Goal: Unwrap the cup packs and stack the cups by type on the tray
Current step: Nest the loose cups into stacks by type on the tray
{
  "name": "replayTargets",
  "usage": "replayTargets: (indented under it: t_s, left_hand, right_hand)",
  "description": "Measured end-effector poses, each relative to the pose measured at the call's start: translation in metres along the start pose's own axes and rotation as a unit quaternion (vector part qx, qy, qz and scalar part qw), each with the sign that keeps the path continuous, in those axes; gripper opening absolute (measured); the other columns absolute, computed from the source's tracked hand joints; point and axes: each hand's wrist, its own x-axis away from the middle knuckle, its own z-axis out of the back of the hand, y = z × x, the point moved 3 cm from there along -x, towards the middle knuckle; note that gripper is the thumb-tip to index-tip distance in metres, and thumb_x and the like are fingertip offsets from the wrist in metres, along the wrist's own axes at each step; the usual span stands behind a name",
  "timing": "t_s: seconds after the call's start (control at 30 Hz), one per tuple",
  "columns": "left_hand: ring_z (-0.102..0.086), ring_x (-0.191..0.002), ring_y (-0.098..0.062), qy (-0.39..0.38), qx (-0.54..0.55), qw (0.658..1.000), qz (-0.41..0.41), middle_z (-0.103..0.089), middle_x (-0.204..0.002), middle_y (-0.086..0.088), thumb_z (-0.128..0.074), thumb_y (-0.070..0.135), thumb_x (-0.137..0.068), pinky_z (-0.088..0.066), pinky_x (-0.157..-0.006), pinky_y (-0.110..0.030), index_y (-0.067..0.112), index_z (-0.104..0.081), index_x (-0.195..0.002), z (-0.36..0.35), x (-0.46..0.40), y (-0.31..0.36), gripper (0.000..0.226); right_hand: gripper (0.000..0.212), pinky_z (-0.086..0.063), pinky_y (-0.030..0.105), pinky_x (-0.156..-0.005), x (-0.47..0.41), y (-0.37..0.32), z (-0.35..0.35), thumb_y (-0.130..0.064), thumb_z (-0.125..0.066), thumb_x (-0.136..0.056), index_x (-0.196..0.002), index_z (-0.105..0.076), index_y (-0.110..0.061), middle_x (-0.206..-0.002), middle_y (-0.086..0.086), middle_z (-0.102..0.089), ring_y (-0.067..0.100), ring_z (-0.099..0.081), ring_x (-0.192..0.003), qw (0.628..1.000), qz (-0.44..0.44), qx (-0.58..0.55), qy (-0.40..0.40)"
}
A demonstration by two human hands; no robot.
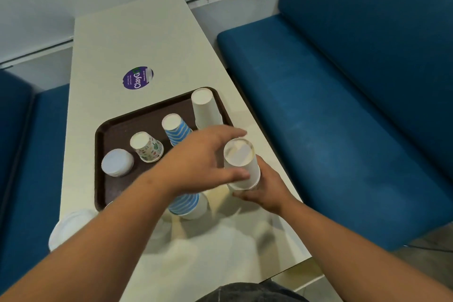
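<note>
white cup stack (241, 164) held upside down, right hand (266, 191) gripping its base from below, left hand (203, 162) pinching its side, fingers spread. tray (103, 130) just left of the grip.

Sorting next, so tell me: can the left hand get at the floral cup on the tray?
Probably yes: the floral cup stands uncovered just left of the left hand, which first must let go of the white stack.
</note>
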Motion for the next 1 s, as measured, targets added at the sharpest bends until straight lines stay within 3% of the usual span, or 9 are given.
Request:
replayTargets:
  t_s: [0.13,0.37,0.57,0.67,0.77,0.9,1.0]
  left_hand:
    - [-0.038,-0.13,-0.001,0.038,-0.026,0.999,-0.008,-0.046,-0.144,0.012,-0.073,0.041,-0.082,-0.024,-0.107,-0.012,0.029,-0.049,-0.139,-0.024,0.005,-0.005,0.062]
    - [-0.051,-0.114,-0.011,0.073,-0.029,0.997,-0.019,-0.051,-0.133,0.01,-0.065,0.034,-0.09,-0.041,-0.095,-0.027,0.026,-0.06,-0.121,-0.034,0.006,-0.006,0.032]
    - [-0.05,-0.116,-0.008,0.132,0.006,0.991,-0.032,-0.052,-0.131,0.01,-0.058,0.04,-0.088,-0.038,-0.096,-0.02,0.026,-0.061,-0.119,-0.03,0.01,-0.005,0.034]
    - [-0.053,-0.114,-0.008,0.162,0.029,0.986,-0.035,-0.055,-0.127,0.009,-0.058,0.047,-0.086,-0.042,-0.097,-0.024,0.027,-0.063,-0.116,-0.019,0.011,-0.003,0.036]
    - [-0.058,-0.107,-0.01,0.232,0.105,0.966,-0.054,-0.061,-0.115,0.007,-0.061,0.043,-0.083,-0.046,-0.09,-0.026,0.027,-0.065,-0.108,0.001,0.012,0.002,0.031]
    - [-0.055,-0.076,-0.009,0.313,0.25,0.916,-0.02,-0.063,-0.092,0.01,-0.064,0.041,-0.079,-0.046,-0.073,-0.028,0.037,-0.064,-0.099,0.039,-0.001,-0.007,0.021]
    - [-0.053,-0.069,-0.008,0.362,0.244,0.9,0.013,-0.063,-0.088,0.011,-0.065,0.043,-0.08,-0.052,-0.069,-0.032,0.039,-0.064,-0.097,0.062,-0.017,-0.024,0.018]
  right_hand:
    - [0.085,-0.054,0.038,-0.092,0.001,-0.001,0.0,-0.034,-0.091,-0.06,-0.13,-0.045,-0.048,-0.12,-0.02,-0.061,0.007,-0.059,-0.109,1.0,0.01,0.002,-0.005]
    - [0.082,-0.054,0.034,-0.089,0.002,-0.001,0.002,-0.032,-0.091,-0.061,-0.126,-0.046,-0.05,-0.115,-0.02,-0.062,0.005,-0.059,-0.104,1.0,0.012,0.007,-0.004]
    - [0.082,-0.054,0.031,-0.09,0.001,0.001,0.001,-0.031,-0.092,-0.061,-0.127,-0.047,-0.048,-0.115,-0.021,-0.062,0.0,-0.058,-0.104,1.0,0.009,0.0,-0.003]
    - [0.081,-0.053,0.03,-0.09,0.001,0.002,0.001,-0.029,-0.092,-0.061,-0.127,-0.049,-0.045,-0.116,-0.021,-0.063,-0.002,-0.059,-0.104,1.0,0.008,-0.007,-0.002]
    - [0.08,-0.052,0.029,-0.09,0.001,0.003,0.001,-0.027,-0.092,-0.061,-0.127,-0.051,-0.045,-0.117,-0.02,-0.065,0.001,-0.06,-0.107,1.0,0.01,-0.012,-0.002]
    - [0.08,-0.046,0.017,-0.083,0.002,0.003,0.002,-0.024,-0.092,-0.062,-0.119,-0.047,-0.056,-0.114,-0.025,-0.062,-0.007,-0.056,-0.105,1.0,-0.009,-0.006,-0.005]
    - [0.083,-0.039,0.01,-0.081,0.002,-0.001,0.003,-0.028,-0.091,-0.062,-0.118,-0.039,-0.059,-0.115,-0.032,-0.055,-0.013,-0.05,-0.105,1.0,-0.009,0.022,-0.004]
